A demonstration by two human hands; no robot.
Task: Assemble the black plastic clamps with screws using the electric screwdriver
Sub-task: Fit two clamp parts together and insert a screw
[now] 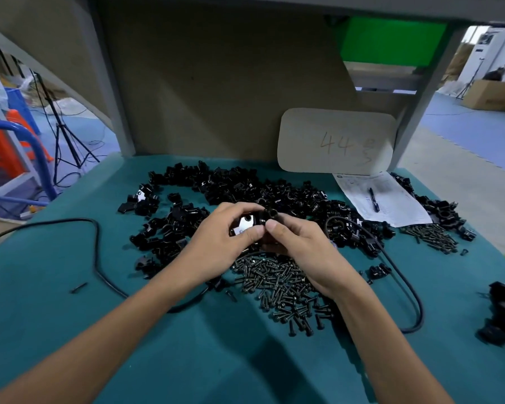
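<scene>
My left hand (pixel 228 228) and right hand (pixel 298 246) meet over the teal worktop (pixel 56 316), both pinching one black clamp (pixel 247 221) between thumb and fingers, just above a pile of screws (pixel 277 284). Behind them spreads a heap of loose clamp parts (pixel 245 185) — a black cable (pixel 96 252) loops along the near side. To the right lies a paper sheet (pixel 397 208) with a pen (pixel 373 199) on it, and a second screw pile (pixel 432 237) just beside.

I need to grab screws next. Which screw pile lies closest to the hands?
The big screw pile, partly covered by the right hand; the smaller pile lies far right, beside the paper sheet.
</scene>
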